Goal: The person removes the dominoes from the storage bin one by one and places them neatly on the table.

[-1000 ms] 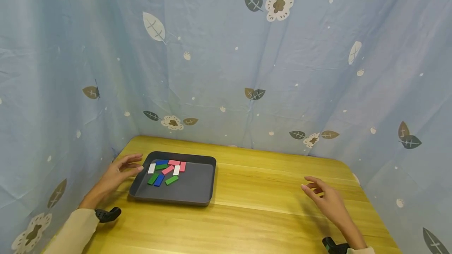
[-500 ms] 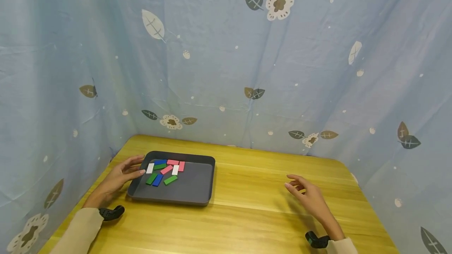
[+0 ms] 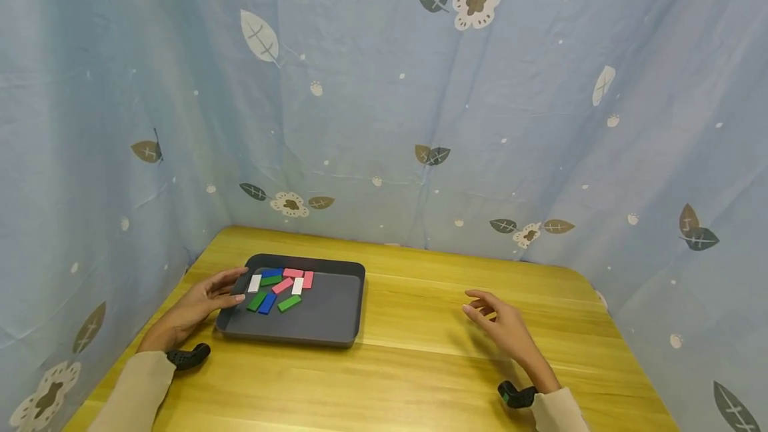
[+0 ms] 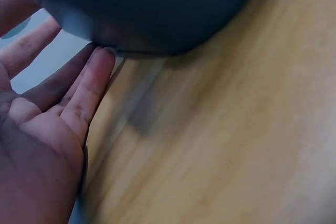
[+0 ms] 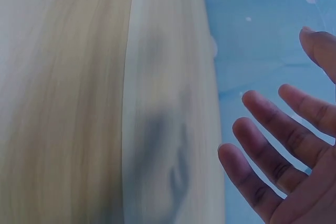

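Leftward by now, compared with a second ago, the right hand [image 3: 503, 327] hovers with loosely bent fingers [image 5: 283, 125], holding nothing; the left hand [image 3: 195, 302] touches the grey tray [image 3: 330, 309], its fingers [image 4: 90, 85] barely bent against the left wall; beyond them, inside, lie pink, white, green and blue blocks [image 3: 283, 286]; below stretches the yellow desk [image 3: 414, 379].

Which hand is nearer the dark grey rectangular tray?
Left: the left hand touches the tray at its left edge; the right hand is apart, off to the right above the yellow wood-grain table.
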`<state>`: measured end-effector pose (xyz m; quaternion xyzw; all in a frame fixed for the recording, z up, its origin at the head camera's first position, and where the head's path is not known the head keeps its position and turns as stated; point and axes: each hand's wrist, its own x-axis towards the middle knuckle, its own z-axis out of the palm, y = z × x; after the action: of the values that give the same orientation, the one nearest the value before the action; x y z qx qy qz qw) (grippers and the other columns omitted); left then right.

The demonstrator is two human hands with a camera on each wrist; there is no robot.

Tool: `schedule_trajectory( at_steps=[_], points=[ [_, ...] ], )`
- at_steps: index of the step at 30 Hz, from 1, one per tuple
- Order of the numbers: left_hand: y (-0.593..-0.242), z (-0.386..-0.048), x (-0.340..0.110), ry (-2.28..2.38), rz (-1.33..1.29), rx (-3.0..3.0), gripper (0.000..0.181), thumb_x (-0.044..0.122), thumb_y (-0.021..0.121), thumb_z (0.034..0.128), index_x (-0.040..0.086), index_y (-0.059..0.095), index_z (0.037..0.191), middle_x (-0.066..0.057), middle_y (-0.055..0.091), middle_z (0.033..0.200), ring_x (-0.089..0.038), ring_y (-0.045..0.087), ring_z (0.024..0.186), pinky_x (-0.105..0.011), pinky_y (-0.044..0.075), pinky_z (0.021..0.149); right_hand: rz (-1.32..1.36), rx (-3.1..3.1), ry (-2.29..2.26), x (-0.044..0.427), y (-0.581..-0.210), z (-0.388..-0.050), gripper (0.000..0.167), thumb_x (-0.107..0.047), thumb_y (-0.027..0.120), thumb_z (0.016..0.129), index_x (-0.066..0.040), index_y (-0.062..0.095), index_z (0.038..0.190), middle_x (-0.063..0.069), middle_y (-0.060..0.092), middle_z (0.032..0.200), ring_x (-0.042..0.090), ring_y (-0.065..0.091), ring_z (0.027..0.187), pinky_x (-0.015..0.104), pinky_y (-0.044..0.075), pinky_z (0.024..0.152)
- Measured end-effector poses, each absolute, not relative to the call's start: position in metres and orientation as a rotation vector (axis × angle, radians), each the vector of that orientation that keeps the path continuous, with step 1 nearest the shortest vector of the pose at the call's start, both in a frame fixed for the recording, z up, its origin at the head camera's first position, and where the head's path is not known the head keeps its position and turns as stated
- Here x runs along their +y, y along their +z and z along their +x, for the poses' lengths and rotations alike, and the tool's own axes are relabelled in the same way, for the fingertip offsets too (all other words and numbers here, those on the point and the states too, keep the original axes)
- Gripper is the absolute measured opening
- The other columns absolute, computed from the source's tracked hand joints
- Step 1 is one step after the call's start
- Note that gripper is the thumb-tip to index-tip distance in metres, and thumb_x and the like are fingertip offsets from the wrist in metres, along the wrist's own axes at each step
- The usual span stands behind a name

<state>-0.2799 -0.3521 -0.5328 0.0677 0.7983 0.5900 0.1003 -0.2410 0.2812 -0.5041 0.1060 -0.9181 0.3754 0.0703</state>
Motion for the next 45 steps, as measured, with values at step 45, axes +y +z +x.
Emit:
schedule_trajectory(
  at_steps=[45],
  points=[
    [-0.542, -0.276, -0.360, 1.758, 0.301, 2.325, 0.076, 0.023, 0.071, 0.0995, 0.018, 0.031, 0.164, -0.020, 0.025, 0.165, -0.047, 0.032, 0.144, -0.033, 0.045, 0.103, 0.967, -2.781, 1.205, 0.105, -0.462, -0.316, 0.040, -0.037, 0.070, 0.100, -0.025, 0.065, 0.137, -0.010, 0.070, 0.105, 0.011, 0.066, 0.091, 0.031, 0.055, 0.079]
  ],
)
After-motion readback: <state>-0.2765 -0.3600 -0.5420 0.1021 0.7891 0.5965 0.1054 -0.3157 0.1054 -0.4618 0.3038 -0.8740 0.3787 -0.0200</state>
